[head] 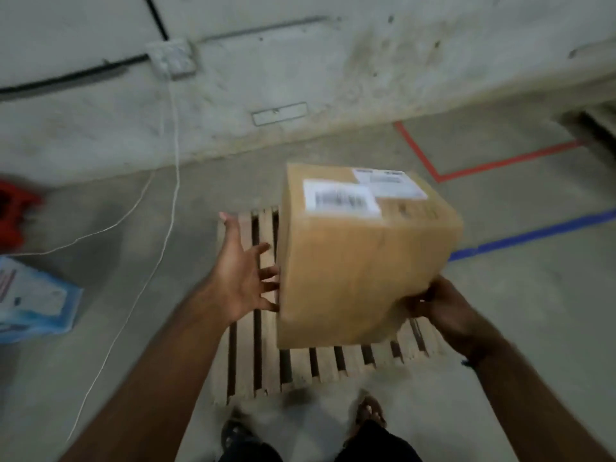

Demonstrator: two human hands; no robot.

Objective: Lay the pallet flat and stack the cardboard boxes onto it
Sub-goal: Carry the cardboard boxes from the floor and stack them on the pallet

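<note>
Though blurred, pallet (300,368) flat on concrete floor (500,328)

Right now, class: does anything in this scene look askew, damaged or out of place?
The cardboard box is tilted above the pallet, gripped only at its lower corner by the right hand; the left hand is open, fingertips at its side. A loose white cord trails across the floor beside the pallet. No damage shows.

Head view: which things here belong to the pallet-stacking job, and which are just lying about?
Job: cardboard box, wooden pallet, left hand, right hand.

Lying about: blue package, red object, white cord, floor tape.
</note>
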